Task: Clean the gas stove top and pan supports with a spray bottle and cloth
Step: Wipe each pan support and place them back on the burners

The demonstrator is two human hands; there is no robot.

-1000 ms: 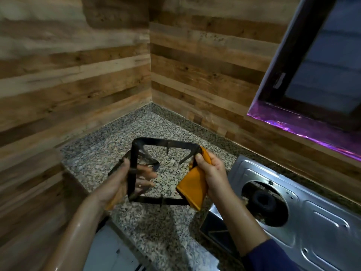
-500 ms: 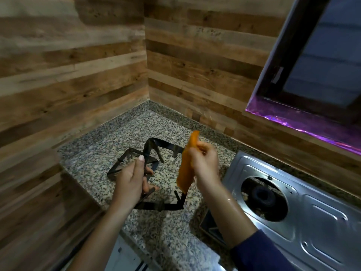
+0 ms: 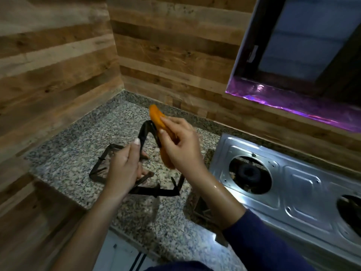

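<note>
Okay, left hand [image 3: 125, 165] is closed around a black pan support [image 3: 143, 133], tilted up on the granite desk [image 3: 74, 145] at centre frame. Right hand [image 3: 180, 145] pinches a folded orange cloth [image 3: 156, 116] against the support's top corner, about 12 o'clock. Second pan support [image 3: 101, 163] lies flat at 9 o'clock. Steel stove top [image 3: 293, 184] sits at 3 o'clock, burner opening bare.

One camera sits on the person's head. It looks forward and down, close over the desk [image 3: 74, 153], toward its far corner by the wood walls [image 3: 166, 47].
</note>
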